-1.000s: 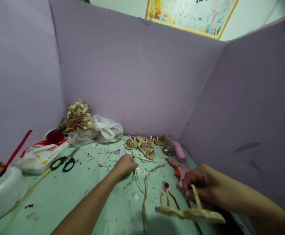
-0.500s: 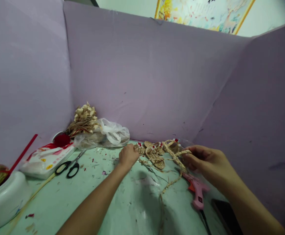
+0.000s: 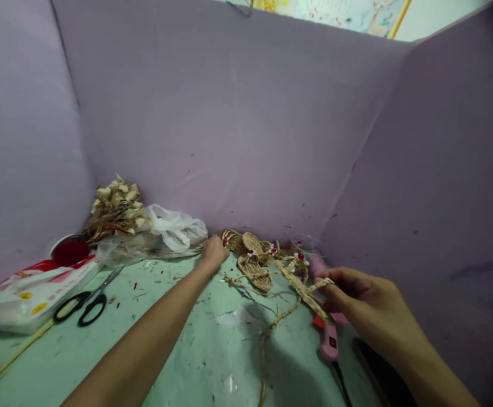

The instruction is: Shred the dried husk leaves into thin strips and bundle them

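My left hand (image 3: 215, 251) is closed at the back of the table, at the left end of a row of coiled straw pieces (image 3: 255, 277) with small red and white beads. Its fingertips are turned away, so what it grips cannot be seen. Between thumb and fingers, my right hand (image 3: 363, 297) pinches a plaited straw braid (image 3: 298, 282). The braid hangs in a loop, partly over a pink glue gun (image 3: 329, 346). From it a thinner twisted straw cord (image 3: 266, 339) trails toward the front edge.
Black-handled scissors (image 3: 89, 305) lie at left beside a white and red packet (image 3: 34, 291). Behind them are a bundle of dried husks (image 3: 117, 206) and a white plastic bag (image 3: 178, 229). A dark flat object (image 3: 377, 367) lies under my right forearm. Purple panels (image 3: 212, 113) enclose the table.
My view has turned to the right. My left hand has moved back beside the coiled pieces. The braid in my right hand has shifted and now covers more of the glue gun.
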`<action>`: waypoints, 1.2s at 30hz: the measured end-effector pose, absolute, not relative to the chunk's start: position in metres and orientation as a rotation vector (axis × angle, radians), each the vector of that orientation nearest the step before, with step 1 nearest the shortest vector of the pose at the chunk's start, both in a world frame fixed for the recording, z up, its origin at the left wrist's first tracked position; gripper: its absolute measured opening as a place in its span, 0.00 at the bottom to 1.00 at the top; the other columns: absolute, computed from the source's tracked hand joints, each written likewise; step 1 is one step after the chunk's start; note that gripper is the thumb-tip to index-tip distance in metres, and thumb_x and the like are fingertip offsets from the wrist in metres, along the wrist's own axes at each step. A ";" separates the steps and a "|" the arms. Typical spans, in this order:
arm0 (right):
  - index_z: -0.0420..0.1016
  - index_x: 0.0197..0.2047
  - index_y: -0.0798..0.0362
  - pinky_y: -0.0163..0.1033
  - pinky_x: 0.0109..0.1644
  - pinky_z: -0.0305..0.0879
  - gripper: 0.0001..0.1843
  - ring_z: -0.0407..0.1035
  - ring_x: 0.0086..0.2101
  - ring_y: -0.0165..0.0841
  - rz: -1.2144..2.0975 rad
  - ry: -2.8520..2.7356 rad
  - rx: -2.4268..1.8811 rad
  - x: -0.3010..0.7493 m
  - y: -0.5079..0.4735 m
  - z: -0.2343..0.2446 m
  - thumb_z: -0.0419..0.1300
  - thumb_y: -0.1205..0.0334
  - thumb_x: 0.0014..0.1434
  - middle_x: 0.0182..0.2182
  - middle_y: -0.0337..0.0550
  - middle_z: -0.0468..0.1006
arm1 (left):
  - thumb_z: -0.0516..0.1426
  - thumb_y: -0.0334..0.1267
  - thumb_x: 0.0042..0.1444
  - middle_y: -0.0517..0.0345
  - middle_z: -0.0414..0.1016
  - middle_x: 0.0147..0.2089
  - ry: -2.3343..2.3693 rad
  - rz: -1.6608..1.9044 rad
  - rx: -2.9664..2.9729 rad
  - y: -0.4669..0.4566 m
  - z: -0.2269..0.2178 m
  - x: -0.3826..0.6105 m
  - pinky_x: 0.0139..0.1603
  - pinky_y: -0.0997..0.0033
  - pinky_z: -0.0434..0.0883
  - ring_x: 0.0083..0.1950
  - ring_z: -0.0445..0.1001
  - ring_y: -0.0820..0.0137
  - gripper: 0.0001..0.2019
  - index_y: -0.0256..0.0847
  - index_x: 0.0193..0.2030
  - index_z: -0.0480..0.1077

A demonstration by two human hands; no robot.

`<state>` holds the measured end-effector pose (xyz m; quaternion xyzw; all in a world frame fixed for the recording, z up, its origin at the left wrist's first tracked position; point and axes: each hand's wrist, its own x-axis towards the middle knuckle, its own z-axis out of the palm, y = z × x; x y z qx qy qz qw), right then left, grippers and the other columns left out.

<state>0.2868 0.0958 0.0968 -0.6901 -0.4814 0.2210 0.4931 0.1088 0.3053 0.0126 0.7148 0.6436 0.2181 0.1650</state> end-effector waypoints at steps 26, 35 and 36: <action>0.76 0.27 0.55 0.29 0.17 0.64 0.13 0.69 0.18 0.29 0.331 -0.918 -1.558 0.301 0.076 0.111 0.64 0.55 0.40 0.19 0.42 0.76 | 0.52 0.29 0.50 0.47 0.69 0.47 1.162 0.446 2.843 0.325 0.067 0.164 0.50 0.66 0.63 0.47 0.69 0.63 0.14 0.38 0.41 0.74; 0.76 0.26 0.56 0.30 0.18 0.63 0.12 0.67 0.18 0.29 0.408 -1.044 -1.560 0.295 0.084 0.106 0.62 0.55 0.43 0.17 0.42 0.74 | 0.48 0.23 0.49 0.44 0.60 0.59 1.244 0.858 2.739 0.314 0.045 0.162 0.55 0.68 0.60 0.57 0.63 0.64 0.30 0.36 0.61 0.57; 0.76 0.27 0.55 0.31 0.19 0.64 0.12 0.67 0.18 0.29 0.426 -1.057 -1.573 0.293 0.085 0.104 0.61 0.54 0.43 0.18 0.41 0.74 | 0.47 0.23 0.50 0.45 0.62 0.58 1.294 0.926 2.669 0.307 0.044 0.155 0.56 0.68 0.60 0.56 0.63 0.65 0.27 0.36 0.60 0.59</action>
